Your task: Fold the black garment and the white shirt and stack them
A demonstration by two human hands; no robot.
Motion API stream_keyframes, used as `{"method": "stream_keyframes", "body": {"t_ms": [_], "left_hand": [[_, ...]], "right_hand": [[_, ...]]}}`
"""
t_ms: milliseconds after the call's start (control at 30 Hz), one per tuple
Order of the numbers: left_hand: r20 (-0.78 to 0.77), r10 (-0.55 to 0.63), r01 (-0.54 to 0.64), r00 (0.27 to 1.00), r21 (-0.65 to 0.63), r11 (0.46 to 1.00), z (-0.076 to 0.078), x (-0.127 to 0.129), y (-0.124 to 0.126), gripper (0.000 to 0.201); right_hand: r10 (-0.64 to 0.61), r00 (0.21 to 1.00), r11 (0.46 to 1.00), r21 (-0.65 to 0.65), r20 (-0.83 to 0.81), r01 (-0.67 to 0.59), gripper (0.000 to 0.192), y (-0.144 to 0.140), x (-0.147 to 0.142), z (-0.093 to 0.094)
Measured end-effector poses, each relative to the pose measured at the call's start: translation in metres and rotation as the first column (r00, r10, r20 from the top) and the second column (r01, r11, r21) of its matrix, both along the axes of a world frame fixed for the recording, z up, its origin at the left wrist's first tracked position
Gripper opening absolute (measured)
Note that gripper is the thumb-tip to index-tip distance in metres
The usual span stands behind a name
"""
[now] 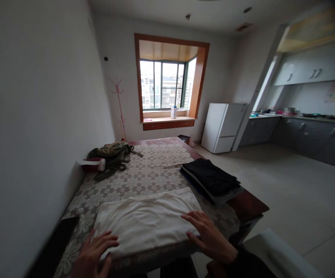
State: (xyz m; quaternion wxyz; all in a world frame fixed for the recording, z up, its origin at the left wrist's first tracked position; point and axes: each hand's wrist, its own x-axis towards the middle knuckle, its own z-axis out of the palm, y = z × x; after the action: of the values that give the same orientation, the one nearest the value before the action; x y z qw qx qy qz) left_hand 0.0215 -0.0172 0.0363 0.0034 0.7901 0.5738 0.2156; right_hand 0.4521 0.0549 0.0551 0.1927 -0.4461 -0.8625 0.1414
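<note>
Wooden table (248,204), covered by a floral lace cloth (144,173), is standing beside a white wall (39,96). Left hand (93,253) and right hand (209,235) are lying flat, grip open, holding nothing, on a folded cream fabric (147,220).

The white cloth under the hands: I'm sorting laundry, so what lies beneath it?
The white cloth lies flat on the floral lace tablecloth, with the left hand and right hand pressing on it. Anything directly beneath is covered.

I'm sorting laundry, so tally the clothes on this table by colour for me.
White: 1, the folded white garment under the left hand and right hand.
Dark: 1 stack of dark folded clothes; pieces in it cannot be told apart.
Olive green: 1 crumpled olive garment.
Total: 3.
</note>
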Motion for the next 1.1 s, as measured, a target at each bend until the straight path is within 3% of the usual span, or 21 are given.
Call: {"method": "stream_keyframes", "body": {"t_ms": [67,133,200,267,367,433,600,767,900,1100], "left_hand": [[0.057,0.008,-0.005,0.998,-0.049,0.999,0.012,0.04,0.02,0.037],[0.065,-0.014,0.021,0.998,-0.109,0.994,0.012,0.078,0.045,0.044],[0.021,0.005,-0.002,1.0,-0.136,0.991,0.002,0.104,0.069,0.05],[-0.049,0.088,-0.094,0.995,-0.136,0.986,-0.014,0.111,0.088,0.055],[-0.129,0.187,-0.201,0.974,-0.11,0.973,-0.035,0.097,0.099,0.058],[-0.159,0.228,-0.246,0.961,-0.105,0.964,-0.042,0.08,0.096,0.06],[-0.217,0.348,-0.375,0.912,-0.097,0.922,-0.041,0.036,0.077,0.062],[-0.189,0.461,-0.48,0.867,-0.075,0.874,-0.049,0.002,0.063,0.066],[-0.161,0.464,-0.472,0.871,-0.009,0.882,-0.056,-0.005,0.059,0.063],[-0.159,0.494,-0.504,0.855,-0.026,0.863,-0.055,-0.001,0.059,0.064]], "right_hand": [[-0.014,0.999,1.0,0.017,-0.05,0.015,0.049,0.008,-0.038,-0.004],[-0.034,0.998,0.998,0.052,-0.045,0.037,0.049,0.02,-0.076,-0.015],[-0.069,0.998,0.995,0.077,0.014,0.068,0.051,0.035,-0.104,-0.028],[-0.101,0.991,0.992,0.078,0.09,0.094,0.054,0.048,-0.115,-0.04],[-0.143,0.976,0.989,0.068,0.166,0.133,0.061,0.061,-0.106,-0.053],[-0.198,0.961,0.979,0.077,0.191,0.186,0.062,0.064,-0.089,-0.058],[-0.359,0.899,0.932,0.144,0.248,0.333,0.063,0.069,-0.047,-0.071],[-0.442,0.864,0.89,0.235,0.239,0.391,0.063,0.072,-0.024,-0.085],[-0.449,0.862,0.885,0.253,0.234,0.392,0.063,0.071,-0.021,-0.089],[-0.463,0.855,0.879,0.246,0.234,0.409,0.063,0.07,-0.026,-0.088]]}}
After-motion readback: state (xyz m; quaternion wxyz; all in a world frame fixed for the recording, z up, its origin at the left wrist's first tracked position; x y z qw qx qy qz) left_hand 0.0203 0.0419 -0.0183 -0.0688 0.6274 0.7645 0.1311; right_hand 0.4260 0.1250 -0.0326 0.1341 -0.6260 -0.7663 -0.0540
